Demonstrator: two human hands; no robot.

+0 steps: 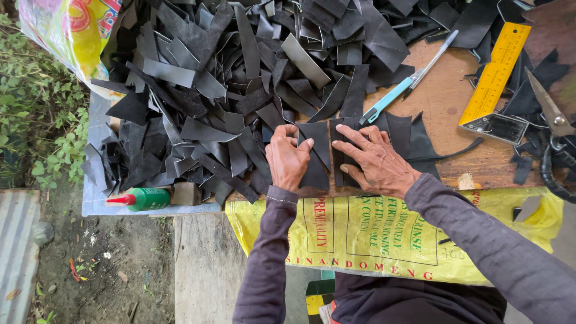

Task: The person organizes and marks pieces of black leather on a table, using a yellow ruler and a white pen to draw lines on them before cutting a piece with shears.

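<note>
Keep your left hand [288, 159] pinching the flat black leather piece [316, 157] while your right hand [377, 161], fingers flat, steadies the neighbouring dark strip [337, 155].

A single head-worn camera looks almost straight down from just above the wooden worktable [444, 102], close enough that the person's forearms enter from the bottom edge. The table's far side lies toward the top; ground and plants [36, 114] show at left.

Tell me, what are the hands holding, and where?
The left hand pinches a black strip at its left edge. The right hand only presses flat on another black piece.
</note>
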